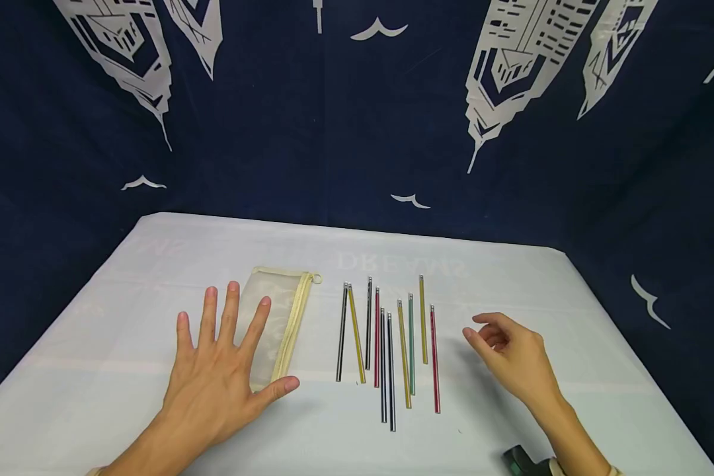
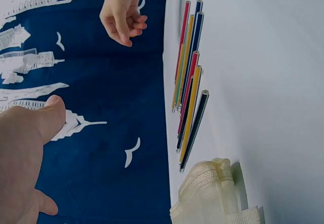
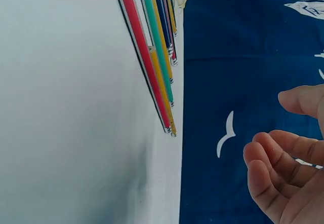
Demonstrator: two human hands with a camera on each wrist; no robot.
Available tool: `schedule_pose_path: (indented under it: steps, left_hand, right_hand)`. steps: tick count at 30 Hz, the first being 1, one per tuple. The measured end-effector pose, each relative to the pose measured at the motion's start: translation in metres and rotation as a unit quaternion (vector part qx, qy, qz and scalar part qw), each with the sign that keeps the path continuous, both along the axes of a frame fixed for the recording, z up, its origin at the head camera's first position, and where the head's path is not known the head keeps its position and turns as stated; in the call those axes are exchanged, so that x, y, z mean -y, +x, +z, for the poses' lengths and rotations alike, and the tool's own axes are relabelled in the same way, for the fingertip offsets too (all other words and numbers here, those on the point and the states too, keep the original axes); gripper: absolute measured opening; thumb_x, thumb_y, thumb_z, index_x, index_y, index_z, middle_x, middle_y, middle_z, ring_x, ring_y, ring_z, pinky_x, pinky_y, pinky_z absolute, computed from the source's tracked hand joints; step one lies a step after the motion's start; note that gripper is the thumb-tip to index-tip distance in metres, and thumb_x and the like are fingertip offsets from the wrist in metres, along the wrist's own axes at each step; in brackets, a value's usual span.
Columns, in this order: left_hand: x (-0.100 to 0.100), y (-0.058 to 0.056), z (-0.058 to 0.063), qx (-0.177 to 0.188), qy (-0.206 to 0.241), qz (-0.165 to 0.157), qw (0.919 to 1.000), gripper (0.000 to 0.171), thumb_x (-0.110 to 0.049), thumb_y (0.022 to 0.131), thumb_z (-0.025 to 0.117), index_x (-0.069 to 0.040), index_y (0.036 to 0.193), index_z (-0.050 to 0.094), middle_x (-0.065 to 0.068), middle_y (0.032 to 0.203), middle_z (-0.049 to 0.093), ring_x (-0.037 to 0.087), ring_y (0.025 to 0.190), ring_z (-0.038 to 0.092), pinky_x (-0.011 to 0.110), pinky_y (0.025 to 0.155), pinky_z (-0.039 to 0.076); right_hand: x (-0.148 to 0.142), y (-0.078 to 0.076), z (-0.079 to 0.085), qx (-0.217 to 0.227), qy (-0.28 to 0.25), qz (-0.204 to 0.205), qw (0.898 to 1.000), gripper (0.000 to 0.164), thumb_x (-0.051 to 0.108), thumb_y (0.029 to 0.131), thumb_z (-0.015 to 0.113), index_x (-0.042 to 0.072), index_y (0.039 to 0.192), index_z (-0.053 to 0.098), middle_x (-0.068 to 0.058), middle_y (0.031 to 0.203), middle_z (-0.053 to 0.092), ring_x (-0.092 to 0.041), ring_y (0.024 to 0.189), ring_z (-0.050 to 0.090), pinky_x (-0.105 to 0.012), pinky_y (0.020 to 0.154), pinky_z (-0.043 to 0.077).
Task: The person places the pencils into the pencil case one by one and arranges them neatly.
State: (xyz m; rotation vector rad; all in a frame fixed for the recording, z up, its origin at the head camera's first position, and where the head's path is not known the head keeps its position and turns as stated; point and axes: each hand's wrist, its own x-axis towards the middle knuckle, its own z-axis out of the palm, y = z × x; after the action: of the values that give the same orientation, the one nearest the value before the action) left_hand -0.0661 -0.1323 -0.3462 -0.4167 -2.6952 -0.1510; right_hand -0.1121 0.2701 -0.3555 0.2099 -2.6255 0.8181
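Note:
Several striped pencils lie loosely side by side on the white table, among them a red pencil (image 1: 435, 360), a green pencil (image 1: 412, 344) and a dark pencil (image 1: 391, 373). Left of them is a pale yellow mesh zip pouch (image 1: 291, 324), lying flat and partly hidden by my left hand (image 1: 214, 377). That hand hovers with its fingers spread straight and holds nothing. To the right of the pencils my right hand (image 1: 514, 360) hangs in the air, fingers loosely bent, nothing in its grasp. The left wrist view shows the pouch (image 2: 207, 193) beside the pencils' ends.
The white tablecloth (image 1: 178, 254) covers the table, with faint lettering near its back edge. Behind it hangs a dark blue curtain (image 1: 285, 145) printed with white buildings and birds. A black strapped device (image 1: 526, 461) is by my right wrist.

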Motion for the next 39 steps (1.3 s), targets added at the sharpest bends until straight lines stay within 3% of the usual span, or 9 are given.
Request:
schedule_pose_path:
  steps: [8,17,31,39]
  left_hand:
    - [-0.001,-0.002,0.0,0.006,0.006,0.001,1.0,0.103,-0.081,0.08,0.047,-0.011,0.154,0.036,0.027,0.159,0.015,0.045,0.147,0.004,0.072,0.106,0.01]
    - [-0.003,-0.004,-0.001,0.027,0.003,0.003,0.9996,0.102,-0.081,0.08,0.048,-0.012,0.154,0.034,0.027,0.158,0.017,0.047,0.145,0.011,0.072,0.105,0.011]
    - [-0.004,-0.005,-0.004,0.041,0.015,0.003,0.999,0.101,-0.08,0.08,0.05,-0.013,0.154,0.036,0.027,0.157,0.022,0.045,0.145,0.015,0.071,0.106,0.013]
    - [-0.007,-0.005,-0.005,0.059,0.033,0.006,0.9977,0.096,-0.076,0.081,0.055,-0.012,0.151,0.041,0.025,0.154,0.032,0.045,0.139,0.03,0.066,0.105,0.024]
  right_hand:
    - [0.001,-0.014,-0.004,0.081,-0.006,-0.004,0.997,0.031,0.028,0.087,0.076,0.002,0.101,0.072,0.002,0.073,0.064,-0.012,0.064,0.058,-0.026,0.056,0.047]
    - [0.004,-0.026,-0.012,0.181,-0.055,0.003,0.982,0.033,0.03,0.088,0.074,0.0,0.101,0.068,-0.004,0.068,0.066,-0.019,0.058,0.06,-0.029,0.053,0.047]
    - [0.012,-0.033,-0.027,0.255,-0.11,0.004,0.961,0.034,0.025,0.077,0.084,-0.002,0.088,0.066,-0.005,0.064,0.067,-0.019,0.054,0.064,-0.032,0.053,0.054]
    - [0.016,-0.033,-0.032,0.289,-0.102,0.009,0.952,0.03,0.024,0.075,0.086,0.002,0.075,0.066,-0.004,0.059,0.064,-0.018,0.051,0.063,-0.031,0.052,0.054]
